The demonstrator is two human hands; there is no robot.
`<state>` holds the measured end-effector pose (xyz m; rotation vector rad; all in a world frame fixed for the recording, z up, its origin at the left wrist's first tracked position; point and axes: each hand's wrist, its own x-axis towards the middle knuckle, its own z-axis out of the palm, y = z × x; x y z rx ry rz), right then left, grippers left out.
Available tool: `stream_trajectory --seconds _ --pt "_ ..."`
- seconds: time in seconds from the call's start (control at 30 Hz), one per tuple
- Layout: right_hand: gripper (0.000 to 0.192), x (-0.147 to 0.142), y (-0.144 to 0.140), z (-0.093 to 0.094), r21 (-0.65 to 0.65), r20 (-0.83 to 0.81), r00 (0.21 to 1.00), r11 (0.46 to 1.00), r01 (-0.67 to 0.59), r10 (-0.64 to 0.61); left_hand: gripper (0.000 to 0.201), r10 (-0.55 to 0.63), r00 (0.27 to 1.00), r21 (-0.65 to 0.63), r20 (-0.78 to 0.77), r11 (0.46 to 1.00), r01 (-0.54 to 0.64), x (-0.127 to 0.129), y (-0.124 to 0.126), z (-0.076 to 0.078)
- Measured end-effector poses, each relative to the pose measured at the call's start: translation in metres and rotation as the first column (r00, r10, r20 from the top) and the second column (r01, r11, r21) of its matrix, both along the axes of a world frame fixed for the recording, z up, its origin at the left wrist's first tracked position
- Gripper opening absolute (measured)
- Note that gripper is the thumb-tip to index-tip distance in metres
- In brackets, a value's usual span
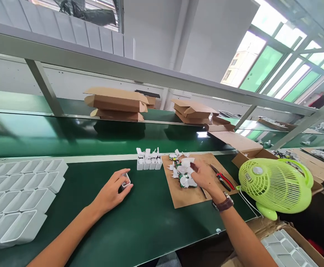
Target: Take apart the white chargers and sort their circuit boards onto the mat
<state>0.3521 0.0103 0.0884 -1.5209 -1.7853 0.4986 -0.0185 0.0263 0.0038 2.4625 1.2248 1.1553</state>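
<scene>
Left hand (114,191) curled around a small white plug housing (126,180), pinching it against the green surface (139,218). Right hand (203,176) palm down beside it on a cardboard sheet (186,198), fingers closed on white parts (185,174); exact piece hard to make out. Behind the housing, a row of white housings (149,162). Far from it, red pliers (223,180), green fan (274,185), empty trays (17,200) cut off at the edge. Beyond, folded cartons (116,104) and tall windows.
</scene>
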Motion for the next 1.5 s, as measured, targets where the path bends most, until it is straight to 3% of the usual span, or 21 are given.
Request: stream_trajectory --seconds 0.07,0.17,0.27,0.33,0.4,0.47,0.6,0.67,0.77,0.9,1.03,1.13,1.33,1.5 --pt "0.027 -0.025 -0.005 -0.004 -0.033 -0.048 0.98 0.981 -0.192 0.191 0.024 0.005 1.0 -0.007 0.015 1.0 -0.005 -0.002 -0.002 0.0" --pt "0.039 -0.064 -0.006 -0.013 0.001 0.001 0.898 0.898 -0.439 0.439 0.023 0.019 0.999 -0.009 0.04 1.0 -0.018 -0.007 -0.006 0.0" --pt "0.055 -0.087 0.001 -0.017 0.007 0.146 0.82 0.828 -0.56 0.553 0.02 0.039 0.997 -0.027 0.062 0.999 -0.037 -0.011 -0.012 0.0" --pt "0.056 -0.092 0.006 -0.016 0.011 0.187 0.837 0.85 -0.526 0.515 0.018 0.035 0.997 -0.051 0.069 0.998 -0.032 -0.013 -0.014 0.0" --pt "0.044 -0.095 0.007 -0.013 -0.007 0.21 0.89 0.911 -0.413 0.405 0.014 0.027 0.997 -0.092 0.074 0.996 -0.021 -0.013 -0.015 0.001" --pt "0.028 -0.1 0.003 -0.014 -0.085 0.283 0.894 0.938 -0.337 0.347 0.01 0.031 0.996 -0.133 0.087 0.991 -0.019 -0.012 -0.015 0.001" --pt "0.056 -0.123 -0.014 -0.026 -0.193 0.463 0.747 0.877 -0.441 0.477 0.027 0.041 0.991 -0.156 0.13 0.988 -0.02 -0.01 -0.013 0.001" --pt "0.053 -0.136 -0.017 -0.034 -0.183 0.481 0.7 0.841 -0.509 0.528 0.039 0.039 0.989 -0.154 0.141 0.988 -0.017 -0.011 -0.013 0.001" --pt "0.035 -0.145 -0.008 -0.042 -0.117 0.417 0.733 0.832 -0.543 0.537 0.046 0.057 0.988 -0.188 0.146 0.982 -0.029 -0.013 -0.013 0.001" --pt "0.051 -0.139 0.0 -0.045 -0.019 0.311 0.777 0.821 -0.571 0.547 0.052 0.082 0.983 -0.278 0.164 0.96 -0.034 -0.017 -0.014 0.001" --pt "0.079 -0.129 -0.012 -0.048 -0.064 0.31 0.714 0.762 -0.644 0.628 0.057 0.086 0.983 -0.331 0.162 0.943 -0.028 -0.018 -0.014 0.001" --pt "0.065 -0.127 -0.019 -0.05 -0.095 0.34 0.689 0.752 -0.652 0.64 0.061 0.092 0.985 -0.364 0.146 0.931 -0.032 -0.018 -0.014 0.003" --pt "0.056 -0.125 -0.008 -0.054 -0.076 0.373 0.732 0.805 -0.588 0.57 0.064 0.108 0.986 -0.399 0.128 0.916 -0.048 -0.019 -0.012 0.003" --pt "0.038 -0.121 -0.002 -0.056 -0.052 0.298 0.701 0.745 -0.665 0.648 0.068 0.127 0.986 -0.399 0.105 0.914 -0.075 -0.02 -0.011 0.0"
